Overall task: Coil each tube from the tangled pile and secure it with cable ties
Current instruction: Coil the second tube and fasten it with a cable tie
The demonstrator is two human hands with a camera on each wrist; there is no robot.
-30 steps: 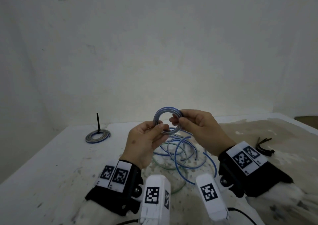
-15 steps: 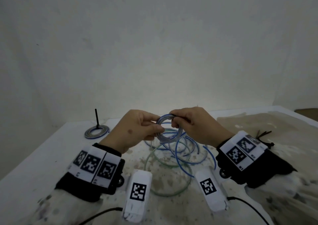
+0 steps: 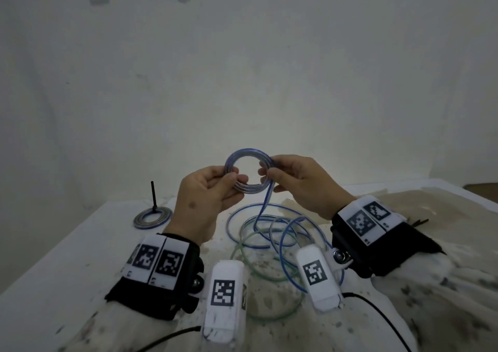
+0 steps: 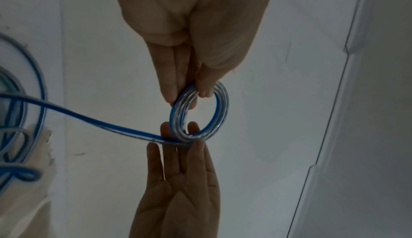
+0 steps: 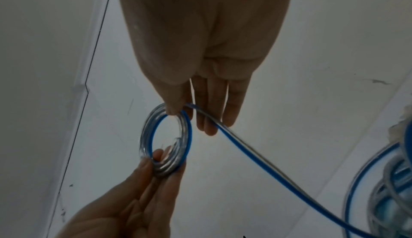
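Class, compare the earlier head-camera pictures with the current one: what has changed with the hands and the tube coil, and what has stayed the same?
Both hands, left hand and right hand, lifted the small coil from its dip half a second ago, turning it face-on again. Both keep pinching it. The loose tubing and the tied coil stay on the table.

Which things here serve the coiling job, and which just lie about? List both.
In the job: small coil, held by left hand and right hand; loose tube pile; black cable ties.
Lying about: finished tied coil; table.
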